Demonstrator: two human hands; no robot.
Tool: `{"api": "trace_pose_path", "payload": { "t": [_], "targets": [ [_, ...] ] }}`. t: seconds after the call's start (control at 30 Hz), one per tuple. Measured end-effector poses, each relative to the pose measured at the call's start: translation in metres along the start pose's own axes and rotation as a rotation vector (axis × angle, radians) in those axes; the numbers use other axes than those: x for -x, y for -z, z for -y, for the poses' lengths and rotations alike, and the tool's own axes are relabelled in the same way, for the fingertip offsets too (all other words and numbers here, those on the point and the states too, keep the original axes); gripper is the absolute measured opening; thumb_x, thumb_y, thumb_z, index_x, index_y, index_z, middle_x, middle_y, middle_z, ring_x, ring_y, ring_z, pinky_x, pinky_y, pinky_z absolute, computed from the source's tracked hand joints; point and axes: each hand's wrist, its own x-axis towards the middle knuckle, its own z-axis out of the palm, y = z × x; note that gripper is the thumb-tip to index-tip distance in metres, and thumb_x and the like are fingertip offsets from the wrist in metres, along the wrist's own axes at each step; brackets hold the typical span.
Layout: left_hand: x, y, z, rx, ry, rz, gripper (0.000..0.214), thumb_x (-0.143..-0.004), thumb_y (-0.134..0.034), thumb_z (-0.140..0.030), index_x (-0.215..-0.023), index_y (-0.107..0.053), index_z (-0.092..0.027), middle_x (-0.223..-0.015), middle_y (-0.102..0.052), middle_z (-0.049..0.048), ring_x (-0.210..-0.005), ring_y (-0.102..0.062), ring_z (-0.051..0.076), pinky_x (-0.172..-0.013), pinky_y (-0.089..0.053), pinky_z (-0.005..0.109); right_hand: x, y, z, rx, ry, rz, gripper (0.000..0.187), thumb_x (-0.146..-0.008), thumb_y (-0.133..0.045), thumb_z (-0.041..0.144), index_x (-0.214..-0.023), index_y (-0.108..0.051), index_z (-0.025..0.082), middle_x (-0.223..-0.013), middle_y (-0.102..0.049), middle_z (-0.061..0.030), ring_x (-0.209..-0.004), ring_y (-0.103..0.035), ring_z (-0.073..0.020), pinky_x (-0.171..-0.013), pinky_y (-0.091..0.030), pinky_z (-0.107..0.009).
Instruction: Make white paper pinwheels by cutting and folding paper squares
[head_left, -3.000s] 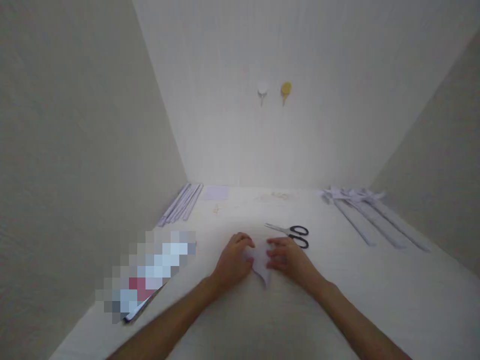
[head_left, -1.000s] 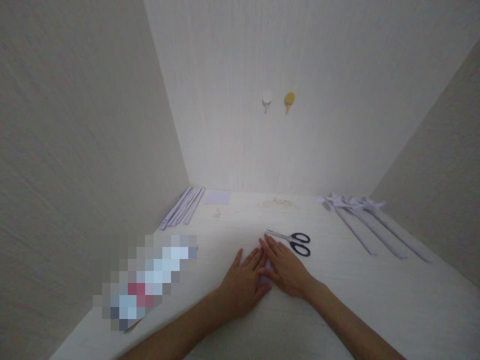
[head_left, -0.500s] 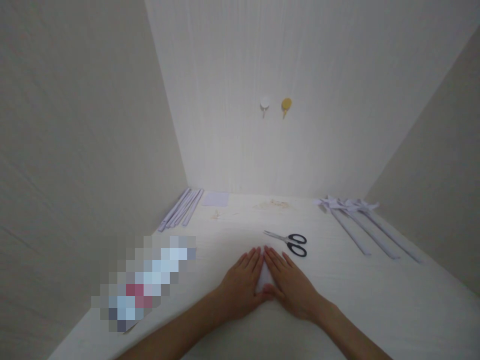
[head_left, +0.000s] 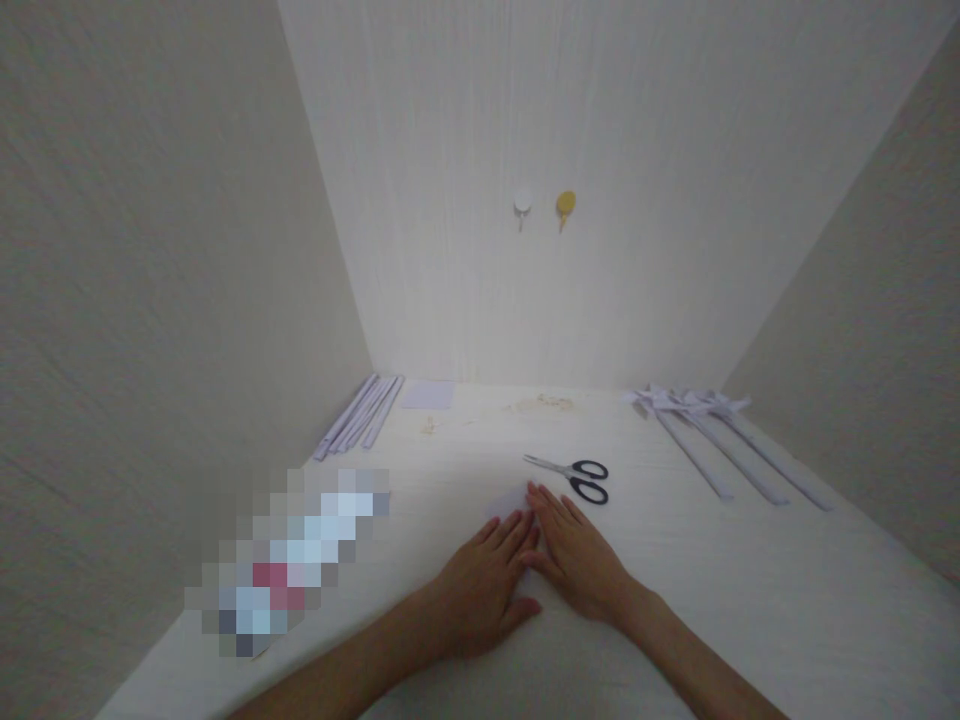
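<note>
Left hand (head_left: 487, 582) has slid toward six o'clock, flat against right hand (head_left: 576, 558) over lavender paper (head_left: 507, 498) (likely light, crease-prone, best held by edges).

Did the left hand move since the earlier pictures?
Yes. Judged against the yellow wall hook, the left hand has moved farther from it, back toward the person.

Scissors (head_left: 572, 472), pale sticks (head_left: 360, 415) and paper (head_left: 508, 499) lie on a white tabletop (head_left: 712, 590).
</note>
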Motion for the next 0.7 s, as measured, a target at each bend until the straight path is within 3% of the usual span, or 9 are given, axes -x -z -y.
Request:
{"api": "trace_pose_path", "payload": {
  "t": [0.13,0.33,0.7],
  "targets": [
    [0.014,-0.002,-0.01,0.031,-0.003,0.02,0.062,-0.078,-0.036,-0.042,-0.129,-0.02,-0.011,-0.136,-0.016,0.0137,-0.126,-0.01,0.023,-0.102,-0.015,0.041,0.0,-0.001,-0.001,0.021,0.014,-0.004,0.064,-0.081,-0.023,0.051,-0.126,-0.03,0.006,-0.135,-0.023,-0.0136,-0.124,-0.018,-0.0202,-0.1,-0.021,-0.038],
    [0.035,-0.003,-0.025,0.068,0.011,0.089,0.067,-0.078,-0.034,-0.043,-0.132,-0.006,-0.013,-0.138,-0.008,0.0113,-0.126,-0.006,0.021,-0.103,-0.014,0.039,-0.001,-0.002,-0.002,0.042,0.032,0.016,0.062,-0.083,-0.022,0.048,-0.129,-0.024,0.006,-0.136,-0.019,-0.0144,-0.125,-0.015,-0.0211,-0.1,-0.019,-0.04],
    [0.04,-0.004,-0.028,0.062,0.013,0.085,0.066,-0.079,-0.032,-0.043,-0.131,-0.008,-0.011,-0.138,-0.008,0.0113,-0.126,-0.005,0.021,-0.103,-0.013,0.04,-0.003,0.006,-0.001,0.017,0.005,0.05,0.068,-0.079,-0.026,0.054,-0.127,-0.029,0.007,-0.135,-0.019,-0.0183,-0.125,-0.014,-0.0245,-0.1,-0.017,-0.041]
  ]
}}
